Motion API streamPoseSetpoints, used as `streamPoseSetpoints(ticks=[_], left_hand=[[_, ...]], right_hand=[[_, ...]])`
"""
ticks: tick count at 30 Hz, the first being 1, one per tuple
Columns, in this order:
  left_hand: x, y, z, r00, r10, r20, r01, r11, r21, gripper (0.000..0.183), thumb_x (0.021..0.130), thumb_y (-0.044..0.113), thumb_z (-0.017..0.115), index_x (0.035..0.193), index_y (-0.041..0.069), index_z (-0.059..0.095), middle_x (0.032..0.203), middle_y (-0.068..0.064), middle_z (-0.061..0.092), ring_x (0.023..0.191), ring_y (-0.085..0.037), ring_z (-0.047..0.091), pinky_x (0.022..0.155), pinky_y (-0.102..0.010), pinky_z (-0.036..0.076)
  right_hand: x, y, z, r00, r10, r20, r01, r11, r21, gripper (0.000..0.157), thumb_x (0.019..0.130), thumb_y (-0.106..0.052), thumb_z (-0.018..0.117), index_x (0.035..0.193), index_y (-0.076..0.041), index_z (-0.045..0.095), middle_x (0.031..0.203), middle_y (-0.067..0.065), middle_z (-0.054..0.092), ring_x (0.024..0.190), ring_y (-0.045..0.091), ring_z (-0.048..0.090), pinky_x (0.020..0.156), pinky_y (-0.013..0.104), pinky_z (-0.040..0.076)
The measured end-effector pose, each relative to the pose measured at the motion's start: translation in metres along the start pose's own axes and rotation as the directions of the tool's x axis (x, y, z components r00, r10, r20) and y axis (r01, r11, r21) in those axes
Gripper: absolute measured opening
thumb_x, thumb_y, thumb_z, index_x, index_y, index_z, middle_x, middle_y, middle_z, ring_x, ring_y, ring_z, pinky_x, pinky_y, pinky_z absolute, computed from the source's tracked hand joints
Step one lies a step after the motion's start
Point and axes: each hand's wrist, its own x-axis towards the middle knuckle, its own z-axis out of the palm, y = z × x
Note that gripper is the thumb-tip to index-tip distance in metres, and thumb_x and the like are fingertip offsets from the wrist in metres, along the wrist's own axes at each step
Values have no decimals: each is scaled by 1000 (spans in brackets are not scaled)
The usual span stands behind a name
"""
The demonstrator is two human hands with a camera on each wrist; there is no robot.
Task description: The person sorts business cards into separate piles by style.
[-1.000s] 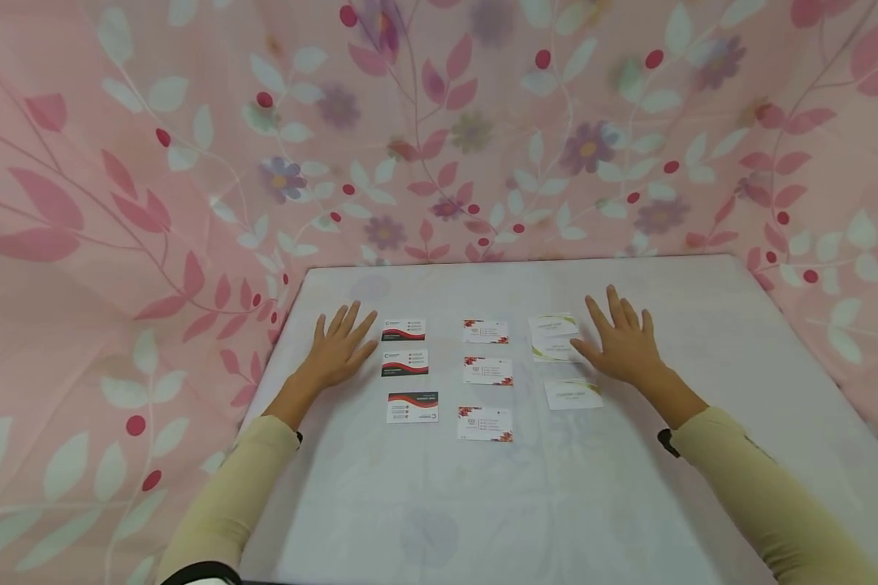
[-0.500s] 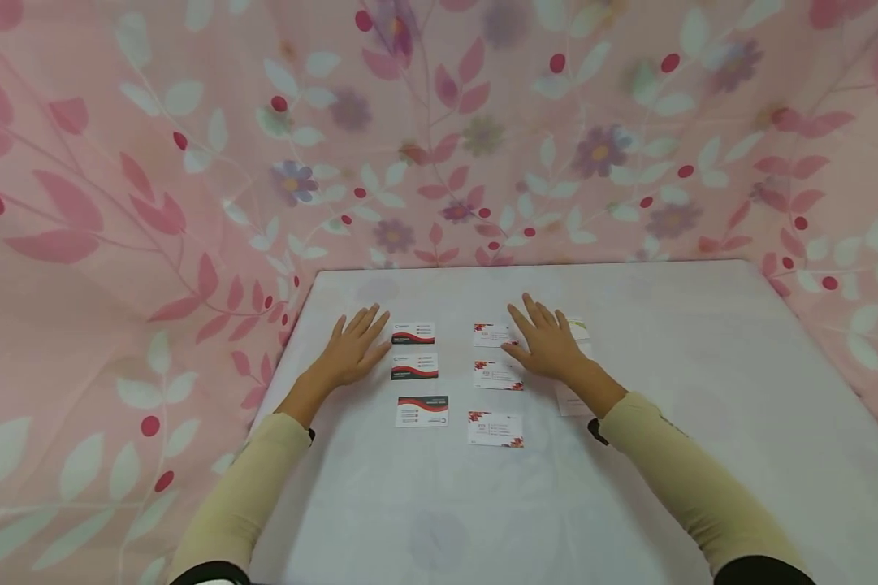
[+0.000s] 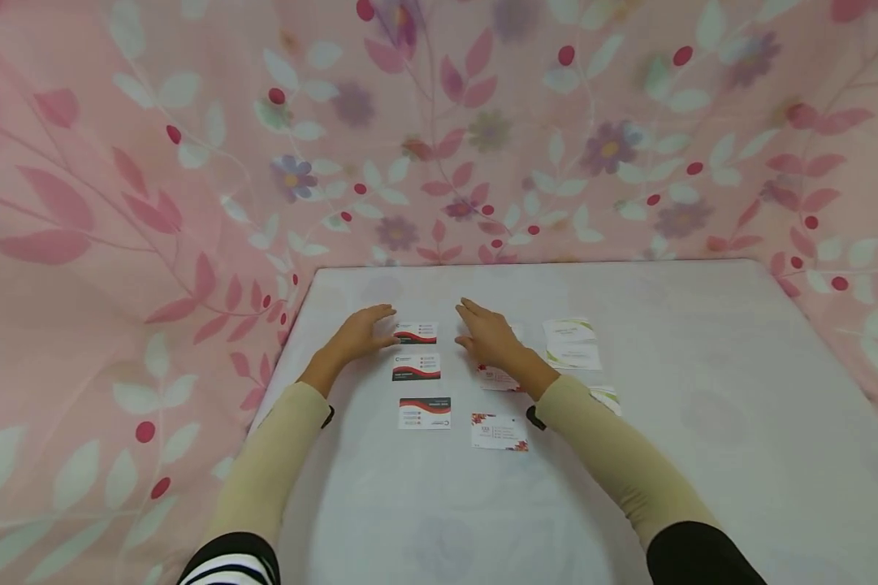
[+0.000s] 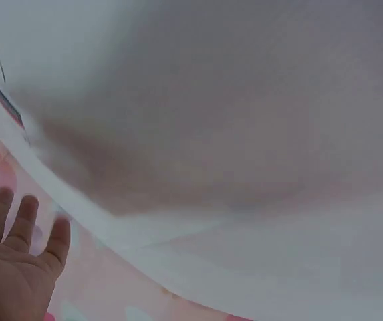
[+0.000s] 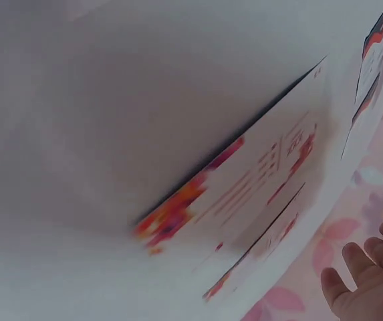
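Observation:
Three black-red-and-white business cards lie in a column on the white table, the far one [image 3: 418, 333], a middle one [image 3: 417, 368] and a near one [image 3: 425, 413]. My left hand [image 3: 358, 335] is at the left edge of the far one, fingers extended, holding nothing; the left wrist view shows its spread fingers [image 4: 25, 224]. My right hand [image 3: 491, 335] hovers over the second column, fingers extended and holding nothing. It mostly covers the far floral card and partly hides the middle floral card [image 3: 497, 379]. The near floral card [image 3: 499, 431] is in full view.
White cards with green trim form a right-hand column: a far card [image 3: 570, 331], one overlapping below it [image 3: 574, 357], and a near one [image 3: 607, 398] partly behind my right sleeve [image 3: 614, 455]. A pink floral cloth [image 3: 439, 162] hangs behind and left of the table [image 3: 702, 366].
My right hand has swept left from the green-trimmed cards, across the floral column, toward my left hand. My left hand has shifted slightly right and turned inward. The cards stay in place.

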Motion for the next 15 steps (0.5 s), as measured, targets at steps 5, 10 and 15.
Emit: streamPoseSetpoints(ticks=[5, 10, 15], left_hand=[[16, 4, -7, 998, -57, 9, 58, 993, -105, 53, 81, 21, 82, 126, 2, 61, 124, -20, 62, 105, -34, 60, 92, -46, 49], [32, 7, 1, 995, -72, 74, 85, 976, -200, 54, 79, 25, 84, 122, 4, 58, 116, -17, 57, 94, -28, 57, 81, -36, 49], [31, 4, 10, 971, -164, 175, 203, 951, -232, 58, 78, 27, 85, 125, 9, 55, 115, -15, 55, 95, -26, 53, 84, -36, 46]], right_hand=[[16, -4, 4, 996, 67, 59, -76, 983, 166, 70, 94, -23, 68, 153, -6, 34, 154, 13, 41, 138, 29, 45, 114, 45, 35], [31, -3, 13, 988, 145, 53, -154, 941, 301, 65, 91, -18, 72, 148, -7, 41, 136, 13, 56, 106, 24, 57, 103, 39, 45], [43, -12, 33, 981, 176, 81, -194, 900, 390, 67, 89, -19, 73, 148, -10, 42, 132, 12, 56, 107, 21, 55, 100, 36, 46]])
